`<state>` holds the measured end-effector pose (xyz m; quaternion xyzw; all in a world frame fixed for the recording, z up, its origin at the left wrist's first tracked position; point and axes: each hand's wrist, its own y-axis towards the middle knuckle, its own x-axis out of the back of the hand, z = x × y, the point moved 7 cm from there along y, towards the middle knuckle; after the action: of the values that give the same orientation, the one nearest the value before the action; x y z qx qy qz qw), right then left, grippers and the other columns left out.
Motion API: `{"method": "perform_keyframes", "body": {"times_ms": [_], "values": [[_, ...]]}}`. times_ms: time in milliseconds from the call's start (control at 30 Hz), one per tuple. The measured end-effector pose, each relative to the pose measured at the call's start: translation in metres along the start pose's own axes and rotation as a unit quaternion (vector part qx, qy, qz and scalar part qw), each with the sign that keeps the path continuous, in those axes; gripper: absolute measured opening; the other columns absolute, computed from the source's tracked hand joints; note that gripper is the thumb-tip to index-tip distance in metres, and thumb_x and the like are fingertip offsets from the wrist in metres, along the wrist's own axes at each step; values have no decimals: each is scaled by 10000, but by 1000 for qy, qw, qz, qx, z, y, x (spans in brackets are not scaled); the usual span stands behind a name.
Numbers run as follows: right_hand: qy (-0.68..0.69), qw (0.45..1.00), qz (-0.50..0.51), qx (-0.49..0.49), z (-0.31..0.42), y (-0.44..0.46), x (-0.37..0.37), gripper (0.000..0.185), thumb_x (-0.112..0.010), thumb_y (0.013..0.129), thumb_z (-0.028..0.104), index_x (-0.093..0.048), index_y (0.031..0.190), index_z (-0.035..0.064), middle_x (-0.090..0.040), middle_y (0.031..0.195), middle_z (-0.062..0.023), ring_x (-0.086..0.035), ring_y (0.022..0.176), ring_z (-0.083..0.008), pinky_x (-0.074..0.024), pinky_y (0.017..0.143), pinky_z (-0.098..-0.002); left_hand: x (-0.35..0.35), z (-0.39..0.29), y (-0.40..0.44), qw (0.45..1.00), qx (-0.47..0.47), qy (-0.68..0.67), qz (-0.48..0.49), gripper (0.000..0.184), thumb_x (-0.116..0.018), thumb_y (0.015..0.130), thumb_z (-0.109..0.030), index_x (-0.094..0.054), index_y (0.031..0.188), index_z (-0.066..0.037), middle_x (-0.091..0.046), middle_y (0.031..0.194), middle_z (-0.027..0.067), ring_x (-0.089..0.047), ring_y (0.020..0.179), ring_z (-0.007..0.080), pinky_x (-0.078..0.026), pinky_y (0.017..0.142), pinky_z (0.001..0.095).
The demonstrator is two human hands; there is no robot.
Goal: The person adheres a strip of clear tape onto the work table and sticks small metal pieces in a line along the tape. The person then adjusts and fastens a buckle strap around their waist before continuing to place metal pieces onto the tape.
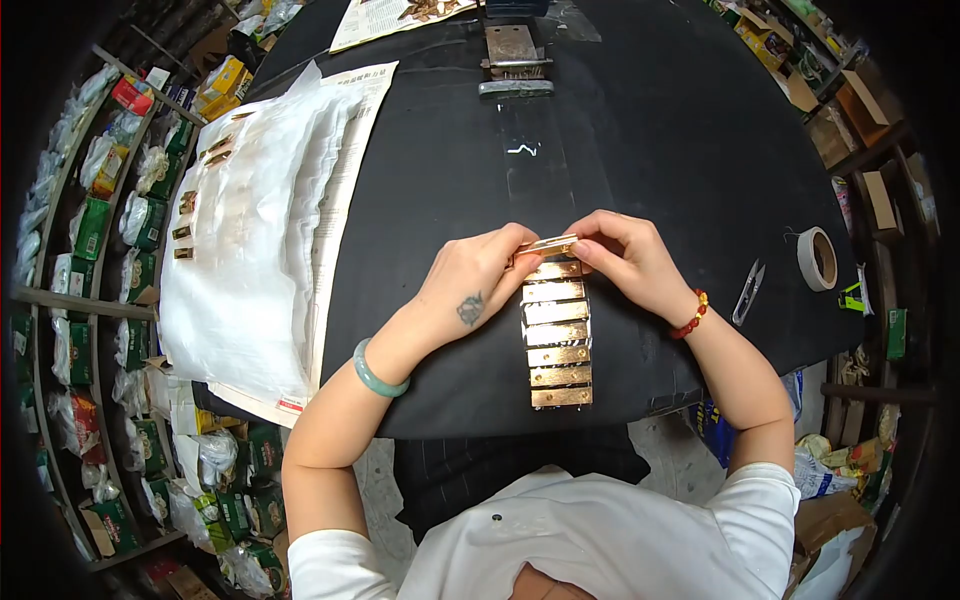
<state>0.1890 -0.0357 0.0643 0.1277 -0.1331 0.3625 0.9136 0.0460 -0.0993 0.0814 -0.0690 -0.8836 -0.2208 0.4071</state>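
Observation:
A column of several gold-coloured rectangular metal plates [557,332] lies on the black table, running toward its front edge, with small round marks on some plates. At the far end of that column, a thin gold-coloured metal piece [550,246] is pinched at both ends. My left hand [482,262] has its thumb and fingers closed on the left end. My right hand [627,256] grips the right end between thumb and bent fingers. Whether this piece is joined to the column below cannot be made out, since my fingers cover its ends.
White wrapping sheets [260,250] with a few gold pieces lie on newspaper at left. A metal clamp-like device [514,60] stands at the far side. Thread snips [748,292] and a tape roll [817,258] lie at right. Loaded shelves [90,300] flank the table.

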Motion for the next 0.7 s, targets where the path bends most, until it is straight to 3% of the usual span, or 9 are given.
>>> {"method": "perform_keyframes", "body": {"times_ms": [67,200,400,467,533,567,700], "values": [[39,998,3,-44,-7,0,2,139,-602,880,65,-652,967,-32,-638,783,-63,-536,629,-102,-447,598,-198,0,1,1,1000,-4,25,0,237,-614,835,-29,-598,1072,-15,-635,847,59,-566,616,135,-439,551,248],[150,973,99,-142,-12,0,-8,138,-581,906,72,-649,938,-43,-641,770,-73,-543,641,-98,-461,618,-195,3,-20,-2,963,-150,206,-88,64,-660,813,-46,-642,875,-41,-635,816,31,-547,609,100,-432,538,229],[107,987,74,-99,-10,-1,-4,115,-604,888,64,-659,937,-24,-624,809,-59,-534,652,-95,-448,604,-201,7,-12,-2,965,-186,147,-108,127,-574,879,-68,-591,1002,-41,-629,808,42,-472,564,73,-376,487,200],[-39,998,36,-16,-5,2,2,109,-617,875,59,-662,941,-14,-605,841,-52,-526,657,-95,-441,598,-206,23,18,2,987,35,-88,-130,189,-509,905,-113,-538,1073,-34,-621,804,35,-488,586,76,-372,476,195],[-183,981,-5,67,1,2,5,107,-631,862,54,-665,945,-5,-586,873,-45,-517,663,-95,-434,593,-212,19,48,-8,905,252,-315,-136,255,-443,930,-158,-485,1145,-27,-612,800,29,-504,608,79,-368,466,190],[-184,981,-5,67,-1,2,5,107,-631,862,54,-665,945,-5,-586,873,-45,-517,663,-95,-434,593,-212,20,50,-8,905,252,-315,-137,255,-443,930,-158,-485,1145,-27,-612,800,29,-504,608,79,-368,466,190],[-227,972,-2,69,-5,3,1,117,-650,840,50,-670,949,11,-549,916,-37,-502,666,-99,-424,587,-221,8,69,-17,814,316,-472,-125,354,-368,937,-200,-391,1243,-25,-654,859,102,-381,569,58,-291,483,171]]}}
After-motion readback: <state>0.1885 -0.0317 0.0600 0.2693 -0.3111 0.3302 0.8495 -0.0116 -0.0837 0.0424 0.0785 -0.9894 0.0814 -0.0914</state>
